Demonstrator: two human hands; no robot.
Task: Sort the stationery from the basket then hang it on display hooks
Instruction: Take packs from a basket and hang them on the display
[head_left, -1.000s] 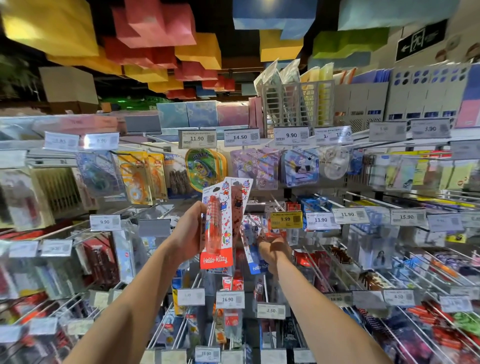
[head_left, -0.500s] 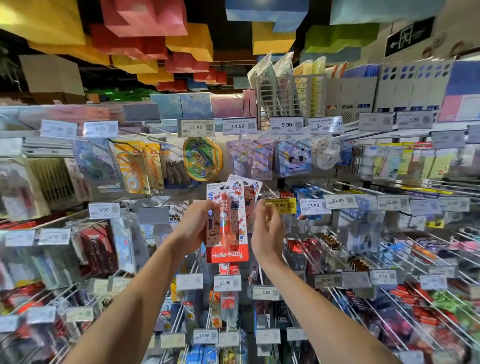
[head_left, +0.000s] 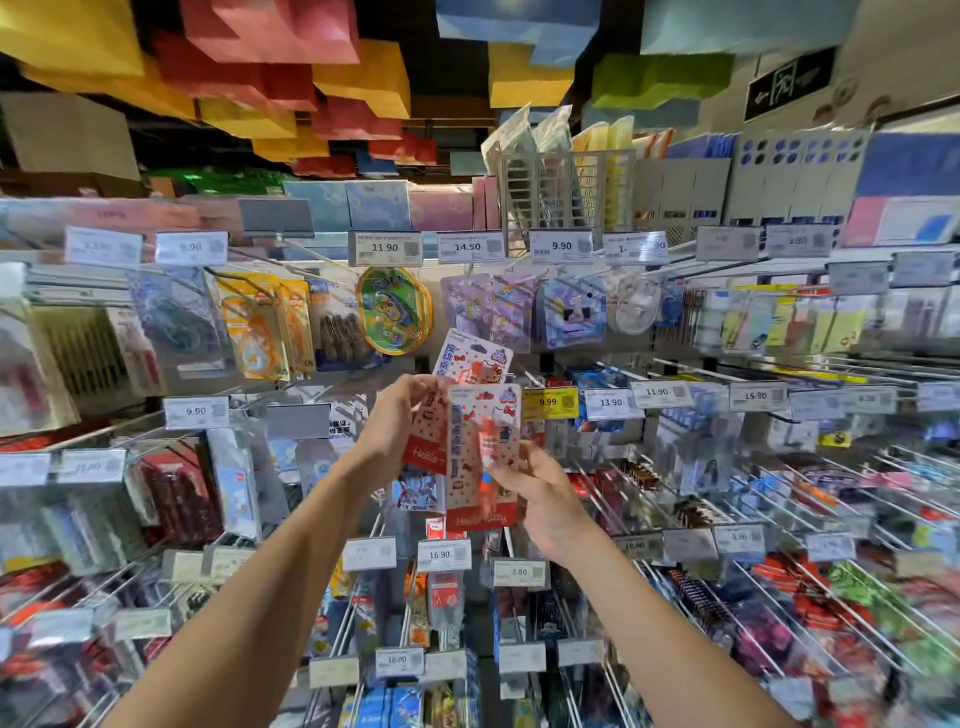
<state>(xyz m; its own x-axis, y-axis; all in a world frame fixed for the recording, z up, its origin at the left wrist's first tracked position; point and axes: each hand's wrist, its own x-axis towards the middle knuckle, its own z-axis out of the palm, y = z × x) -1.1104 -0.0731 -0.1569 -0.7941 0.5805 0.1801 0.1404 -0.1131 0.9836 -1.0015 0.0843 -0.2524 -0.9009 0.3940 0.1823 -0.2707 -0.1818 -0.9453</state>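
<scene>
While both arms reach up in front of the shop wall, the right hand (head_left: 540, 499) pinches the front pack (head_left: 483, 457) low down on its right side, thumb on the front and fingers behind. The left hand (head_left: 400, 431) curls round the left edge of the back pack (head_left: 470, 358), which leans to the right so its top pokes up above the front one. I count two hands and two packs for sure; I cannot tell if a third pack hides between them. Each pack is a white card with little red dots, cat stickers near the top and a red strip at the bottom. The front pack's strip says Hello Kitty, and a clear bubble on it holds a red and white stick. Both packs are up in the air, near the hooks (head_left: 340, 109) but not on any. Behind them hangs one yellow price tag (head_left: 549, 402) saying 9.99, among many white ones. High above hang big coloured blocks (head_left: 270, 31).
</scene>
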